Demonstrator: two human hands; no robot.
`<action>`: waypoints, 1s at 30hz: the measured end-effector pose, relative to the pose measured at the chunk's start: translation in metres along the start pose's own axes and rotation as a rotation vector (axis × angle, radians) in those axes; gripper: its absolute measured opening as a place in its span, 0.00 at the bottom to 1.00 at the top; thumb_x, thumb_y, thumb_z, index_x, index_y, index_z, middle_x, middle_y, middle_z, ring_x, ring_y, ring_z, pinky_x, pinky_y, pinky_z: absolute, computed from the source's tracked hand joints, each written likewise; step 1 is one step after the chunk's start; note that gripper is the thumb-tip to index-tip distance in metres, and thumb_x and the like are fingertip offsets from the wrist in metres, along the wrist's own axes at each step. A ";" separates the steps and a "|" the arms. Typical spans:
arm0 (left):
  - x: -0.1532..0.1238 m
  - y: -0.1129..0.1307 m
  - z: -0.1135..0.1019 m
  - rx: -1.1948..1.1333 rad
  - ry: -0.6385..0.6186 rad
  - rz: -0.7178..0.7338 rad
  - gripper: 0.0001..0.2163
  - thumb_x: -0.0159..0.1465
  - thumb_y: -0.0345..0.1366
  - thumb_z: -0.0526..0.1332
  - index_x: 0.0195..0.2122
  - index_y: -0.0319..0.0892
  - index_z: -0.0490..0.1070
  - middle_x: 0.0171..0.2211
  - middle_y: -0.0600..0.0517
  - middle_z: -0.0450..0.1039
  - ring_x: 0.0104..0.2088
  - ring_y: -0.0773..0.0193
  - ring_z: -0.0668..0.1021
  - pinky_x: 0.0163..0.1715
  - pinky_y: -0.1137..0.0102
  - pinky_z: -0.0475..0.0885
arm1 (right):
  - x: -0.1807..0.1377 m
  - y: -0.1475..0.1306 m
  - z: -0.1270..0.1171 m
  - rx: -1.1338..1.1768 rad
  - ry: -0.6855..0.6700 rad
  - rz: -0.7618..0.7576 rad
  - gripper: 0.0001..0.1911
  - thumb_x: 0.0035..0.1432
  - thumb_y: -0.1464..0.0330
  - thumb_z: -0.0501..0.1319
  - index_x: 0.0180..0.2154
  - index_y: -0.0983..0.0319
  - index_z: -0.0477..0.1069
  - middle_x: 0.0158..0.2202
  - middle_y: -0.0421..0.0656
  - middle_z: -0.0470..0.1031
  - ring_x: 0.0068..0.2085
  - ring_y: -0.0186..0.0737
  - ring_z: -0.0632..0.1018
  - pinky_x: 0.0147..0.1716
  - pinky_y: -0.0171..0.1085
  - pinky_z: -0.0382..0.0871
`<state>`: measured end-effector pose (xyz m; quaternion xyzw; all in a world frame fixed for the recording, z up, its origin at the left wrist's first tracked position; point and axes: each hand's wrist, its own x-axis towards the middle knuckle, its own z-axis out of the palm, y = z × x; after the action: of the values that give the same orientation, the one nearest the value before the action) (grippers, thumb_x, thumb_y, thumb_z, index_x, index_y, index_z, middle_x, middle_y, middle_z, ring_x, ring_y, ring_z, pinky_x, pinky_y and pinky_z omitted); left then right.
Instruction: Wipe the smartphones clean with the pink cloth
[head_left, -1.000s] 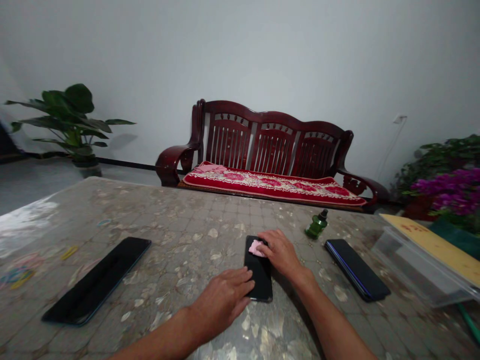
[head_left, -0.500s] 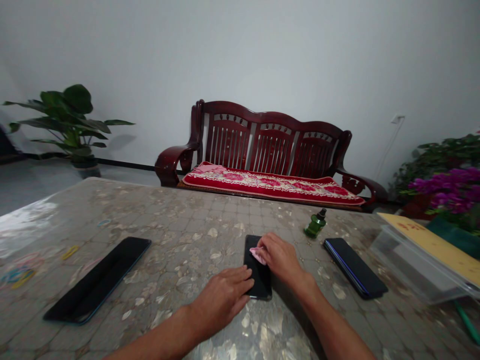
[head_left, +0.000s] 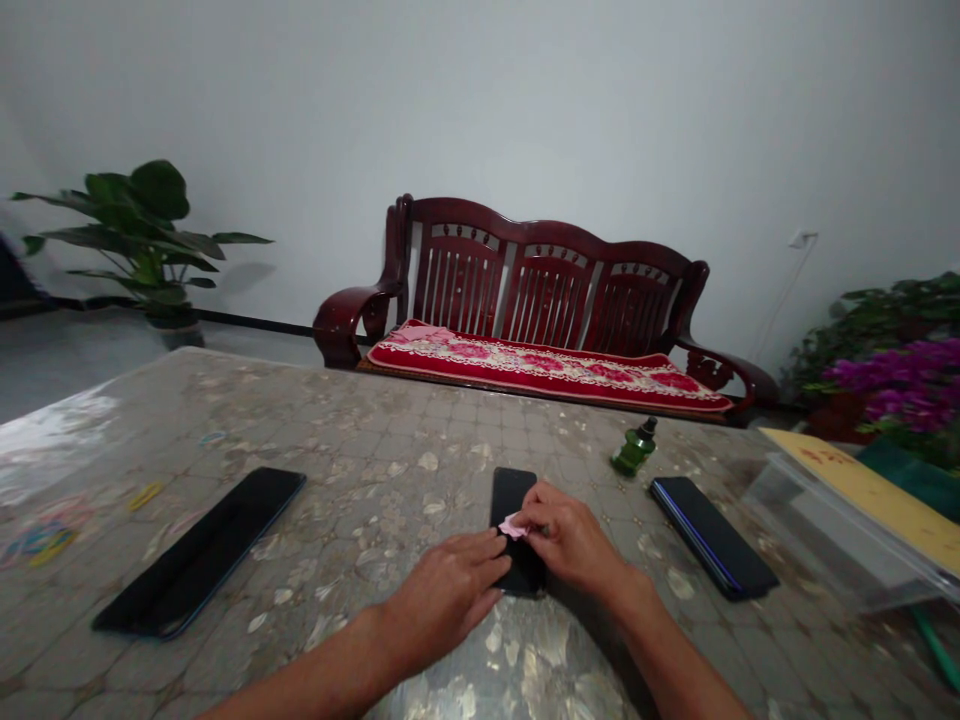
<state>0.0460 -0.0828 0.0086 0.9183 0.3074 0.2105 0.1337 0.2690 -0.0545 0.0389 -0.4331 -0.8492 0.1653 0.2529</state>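
A black smartphone (head_left: 516,487) lies flat on the patterned tabletop in front of me, its dark screen facing up. My right hand (head_left: 568,530) is closed on a small pink cloth (head_left: 513,526), which presses on the middle of that screen. Against the phone's left edge rests my left hand (head_left: 454,580), lying flat with its fingers stretched out and the fingertips touching the phone. Part of the phone's right side is hidden under my right hand.
A larger black phone or tablet (head_left: 206,555) lies left, near colourful rubber bands (head_left: 49,538). To the right stand a green spray bottle (head_left: 634,447), a stack of dark phones (head_left: 712,538) and a clear plastic box (head_left: 832,540). A wooden bench (head_left: 540,275) is behind the table.
My right hand has slid the pink cloth down the phone screen toward me, from its upper part to its middle. My left hand stays in place at the phone's edge.
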 end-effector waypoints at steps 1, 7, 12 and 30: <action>0.000 0.000 0.000 -0.004 0.005 0.006 0.14 0.65 0.28 0.61 0.51 0.43 0.74 0.54 0.46 0.76 0.57 0.54 0.76 0.59 0.60 0.70 | 0.000 0.000 -0.003 -0.009 -0.029 -0.015 0.14 0.59 0.79 0.60 0.38 0.56 0.79 0.36 0.38 0.73 0.38 0.33 0.75 0.37 0.31 0.65; -0.002 -0.003 0.003 0.017 0.033 0.036 0.14 0.66 0.30 0.61 0.52 0.42 0.73 0.54 0.45 0.76 0.56 0.54 0.76 0.58 0.60 0.71 | 0.001 0.008 -0.002 -0.256 0.002 -0.150 0.14 0.66 0.75 0.55 0.42 0.56 0.79 0.35 0.41 0.74 0.36 0.36 0.74 0.36 0.33 0.64; -0.003 -0.004 0.005 0.060 0.029 0.033 0.14 0.66 0.30 0.60 0.52 0.42 0.74 0.56 0.44 0.75 0.56 0.54 0.76 0.58 0.59 0.71 | 0.008 0.021 0.015 -0.394 0.188 -0.051 0.10 0.67 0.73 0.57 0.38 0.59 0.77 0.33 0.43 0.73 0.35 0.38 0.73 0.36 0.34 0.65; -0.002 -0.003 0.006 0.088 0.023 0.022 0.14 0.65 0.30 0.62 0.52 0.43 0.74 0.56 0.45 0.75 0.56 0.54 0.76 0.58 0.60 0.71 | 0.013 0.025 0.020 -0.366 0.217 0.026 0.11 0.67 0.75 0.54 0.37 0.60 0.74 0.34 0.43 0.73 0.37 0.40 0.74 0.37 0.35 0.66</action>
<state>0.0456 -0.0826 0.0009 0.9241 0.3078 0.2089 0.0874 0.2672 -0.0305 0.0133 -0.4978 -0.8272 -0.0361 0.2580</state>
